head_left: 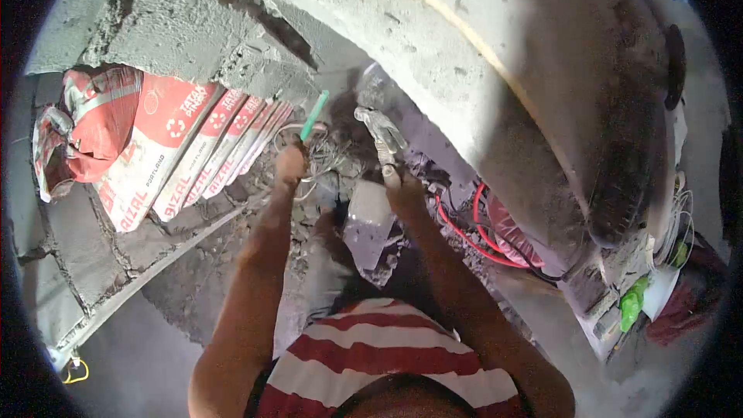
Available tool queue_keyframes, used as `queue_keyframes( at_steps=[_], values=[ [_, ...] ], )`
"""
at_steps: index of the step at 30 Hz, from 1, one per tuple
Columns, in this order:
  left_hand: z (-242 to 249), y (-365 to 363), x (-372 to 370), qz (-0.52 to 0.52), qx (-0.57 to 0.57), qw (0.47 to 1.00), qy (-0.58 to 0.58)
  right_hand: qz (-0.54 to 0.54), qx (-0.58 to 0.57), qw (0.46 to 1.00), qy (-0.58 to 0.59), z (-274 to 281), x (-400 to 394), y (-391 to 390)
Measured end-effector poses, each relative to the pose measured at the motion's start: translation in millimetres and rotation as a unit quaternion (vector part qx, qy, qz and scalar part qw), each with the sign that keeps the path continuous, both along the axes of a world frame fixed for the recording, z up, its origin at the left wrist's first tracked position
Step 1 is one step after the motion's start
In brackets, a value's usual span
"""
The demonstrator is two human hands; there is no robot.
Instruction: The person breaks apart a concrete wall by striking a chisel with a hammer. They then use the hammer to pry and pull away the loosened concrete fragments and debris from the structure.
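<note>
My left hand (292, 161) is closed round the lower end of a green stick-like object (314, 116), which points up and to the right. To its right, my right hand (398, 190) is closed on the lower end of a grey, dusty tool (381, 130) whose wider head points up. Both hands are stretched out over rubble, a short distance apart. A pale block (370, 203) lies between my forearms. What exactly the green object is, I cannot make out.
Stacked red and white cement bags (166, 147) stand at the left. A large rough concrete mass (433, 54) curves down the right side. Red hose (480, 244) lies right of my right forearm, and a green item (633, 303) sits at the far right.
</note>
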State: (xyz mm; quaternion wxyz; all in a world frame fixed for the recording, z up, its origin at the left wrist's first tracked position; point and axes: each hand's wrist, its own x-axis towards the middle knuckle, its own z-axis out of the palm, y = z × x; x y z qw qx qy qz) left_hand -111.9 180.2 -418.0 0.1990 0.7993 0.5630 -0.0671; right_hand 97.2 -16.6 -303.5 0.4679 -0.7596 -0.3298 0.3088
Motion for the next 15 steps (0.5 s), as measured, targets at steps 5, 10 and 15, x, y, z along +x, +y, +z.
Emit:
queue_keyframes(
  at_steps=[5, 10, 15],
  values=[
    [96, -49, 28, 0.042, 0.072, 0.956, -0.282, 0.049, 0.011, 0.994, 0.101, 32, 2, -5],
    [172, -20, 53, 0.045, 0.106, 0.956, -0.269, 0.083, -0.068, 0.988, 0.111, 58, 2, 11],
    [191, -2, 59, 0.058, 0.052, 0.964, -0.253, 0.065, 0.022, 0.99, 0.121, 73, 1, 24]
  ],
)
